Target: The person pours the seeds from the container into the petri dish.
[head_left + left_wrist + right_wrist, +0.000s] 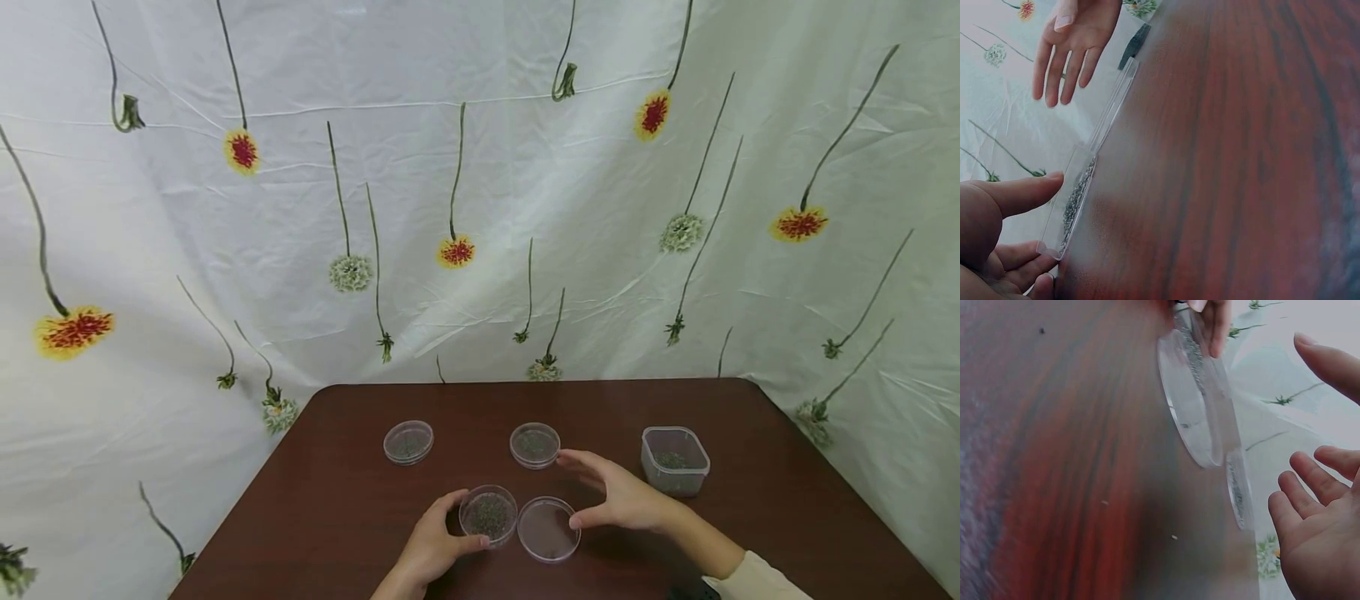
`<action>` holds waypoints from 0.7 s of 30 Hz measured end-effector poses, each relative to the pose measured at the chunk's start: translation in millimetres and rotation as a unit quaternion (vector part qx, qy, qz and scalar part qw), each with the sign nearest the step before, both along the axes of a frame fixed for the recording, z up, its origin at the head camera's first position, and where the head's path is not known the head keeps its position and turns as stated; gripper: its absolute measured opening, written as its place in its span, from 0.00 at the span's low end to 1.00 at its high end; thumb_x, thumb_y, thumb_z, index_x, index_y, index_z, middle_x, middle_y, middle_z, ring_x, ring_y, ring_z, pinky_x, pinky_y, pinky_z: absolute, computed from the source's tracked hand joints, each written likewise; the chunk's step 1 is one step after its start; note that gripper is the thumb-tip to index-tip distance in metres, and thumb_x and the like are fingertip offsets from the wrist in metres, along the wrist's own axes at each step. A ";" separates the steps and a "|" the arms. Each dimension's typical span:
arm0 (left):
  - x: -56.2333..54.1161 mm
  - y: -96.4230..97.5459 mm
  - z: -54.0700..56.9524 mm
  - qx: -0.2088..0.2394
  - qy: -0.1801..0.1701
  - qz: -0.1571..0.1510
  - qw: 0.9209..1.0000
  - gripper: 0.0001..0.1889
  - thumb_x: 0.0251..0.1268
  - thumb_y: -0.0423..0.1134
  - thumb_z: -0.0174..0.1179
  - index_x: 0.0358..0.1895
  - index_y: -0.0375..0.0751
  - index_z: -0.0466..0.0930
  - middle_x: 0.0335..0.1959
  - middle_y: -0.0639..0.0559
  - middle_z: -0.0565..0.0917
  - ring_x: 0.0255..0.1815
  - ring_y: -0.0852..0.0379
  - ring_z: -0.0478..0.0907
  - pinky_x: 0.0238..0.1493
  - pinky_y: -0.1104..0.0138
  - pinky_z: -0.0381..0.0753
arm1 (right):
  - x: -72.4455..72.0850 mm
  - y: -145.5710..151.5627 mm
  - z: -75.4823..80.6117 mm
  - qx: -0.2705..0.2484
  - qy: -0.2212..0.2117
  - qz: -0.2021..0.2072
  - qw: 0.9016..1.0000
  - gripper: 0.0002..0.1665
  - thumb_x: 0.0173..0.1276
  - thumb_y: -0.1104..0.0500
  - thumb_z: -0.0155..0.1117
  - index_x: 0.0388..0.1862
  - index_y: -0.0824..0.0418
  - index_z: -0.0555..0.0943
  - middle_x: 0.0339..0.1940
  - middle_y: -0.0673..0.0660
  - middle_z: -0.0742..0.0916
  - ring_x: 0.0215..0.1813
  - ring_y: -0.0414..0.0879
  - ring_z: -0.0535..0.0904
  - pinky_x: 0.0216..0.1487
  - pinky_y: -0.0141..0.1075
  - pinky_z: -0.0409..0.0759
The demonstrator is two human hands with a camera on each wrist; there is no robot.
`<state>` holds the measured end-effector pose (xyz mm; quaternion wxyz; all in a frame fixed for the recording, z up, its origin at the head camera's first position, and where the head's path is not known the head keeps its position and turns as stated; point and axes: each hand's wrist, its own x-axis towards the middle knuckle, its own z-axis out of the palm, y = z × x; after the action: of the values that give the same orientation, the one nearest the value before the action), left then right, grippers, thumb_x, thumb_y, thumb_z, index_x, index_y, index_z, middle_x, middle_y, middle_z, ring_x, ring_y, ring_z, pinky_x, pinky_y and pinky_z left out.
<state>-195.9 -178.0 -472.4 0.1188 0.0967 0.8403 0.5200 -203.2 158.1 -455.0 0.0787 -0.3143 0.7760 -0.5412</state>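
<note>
In the head view my left hand (435,540) holds a clear petri dish (488,515) at its sides, thumb at the near rim and fingers round the far side. Small dark green-grey bits cover the dish's floor. Right beside it lies a shallow clear round dish or lid (549,533), with hardly anything in it. My right hand (630,498) hovers over its right side, thumb and fingers spread wide and nothing between them. In the right wrist view that hand (1322,531) stands apart from the lid (1194,419). The left wrist view shows the filled dish (1075,203) edge-on between thumb and fingers.
Farther back on the dark wooden table (472,407) stand two more covered petri dishes, one at left (408,442) and one near the middle (535,445). A square clear plastic tub (675,482) with green bits stands at right. A flower-print cloth (495,183) hangs behind.
</note>
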 end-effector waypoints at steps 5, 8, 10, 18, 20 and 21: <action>-0.6 -0.1 1.0 0.005 0.001 0.000 1.000 0.44 0.54 0.41 0.80 0.73 0.33 0.70 0.71 0.27 0.69 0.73 0.20 0.56 0.65 0.26 0.55 | -0.4 -5.4 -7.6 0.030 0.004 0.005 1.000 0.52 0.61 0.62 0.80 0.77 0.76 0.61 0.74 0.73 0.70 0.76 0.65 0.65 0.73 0.38 0.64; -1.2 0.0 0.5 0.003 0.003 0.000 1.000 0.44 0.54 0.41 0.81 0.73 0.33 0.70 0.71 0.27 0.69 0.73 0.20 0.57 0.65 0.26 0.55 | -1.2 -7.1 -12.6 0.048 0.024 0.003 0.999 0.53 0.60 0.61 0.81 0.76 0.77 0.62 0.72 0.73 0.71 0.74 0.64 0.67 0.73 0.39 0.65; -1.7 0.2 0.3 0.002 0.004 0.001 1.000 0.44 0.53 0.41 0.81 0.73 0.33 0.70 0.71 0.27 0.69 0.73 0.20 0.57 0.65 0.27 0.56 | -1.4 -7.9 -14.9 0.061 0.031 0.002 0.998 0.54 0.59 0.59 0.81 0.76 0.76 0.62 0.72 0.72 0.71 0.74 0.63 0.67 0.74 0.42 0.66; -0.9 -0.5 1.0 -0.002 0.005 -0.002 1.000 0.44 0.54 0.42 0.80 0.73 0.33 0.69 0.71 0.26 0.68 0.72 0.19 0.56 0.64 0.25 0.56 | 2.2 -10.1 -17.6 0.168 0.040 0.019 0.985 0.62 0.54 0.47 0.85 0.78 0.71 0.62 0.72 0.62 0.70 0.72 0.56 0.67 0.71 0.43 0.68; -0.9 -1.0 0.6 -0.005 0.003 -0.003 1.000 0.44 0.54 0.42 0.80 0.74 0.33 0.69 0.71 0.26 0.68 0.72 0.18 0.56 0.64 0.25 0.56 | 1.9 -11.4 -18.0 0.188 0.038 0.023 0.981 0.63 0.53 0.46 0.86 0.79 0.71 0.62 0.71 0.60 0.70 0.71 0.54 0.68 0.69 0.42 0.69; -1.1 -1.2 0.5 -0.005 0.002 -0.003 1.000 0.45 0.54 0.43 0.80 0.74 0.33 0.69 0.71 0.26 0.67 0.72 0.18 0.56 0.63 0.25 0.56 | 1.4 -12.3 -18.0 0.195 0.039 0.023 0.980 0.63 0.53 0.46 0.86 0.78 0.71 0.63 0.70 0.58 0.70 0.71 0.53 0.68 0.69 0.42 0.70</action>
<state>-196.9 -179.1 -471.9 0.1193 0.0995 0.8427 0.5154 -201.8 145.8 -472.9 0.1207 -0.3310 0.8617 -0.3652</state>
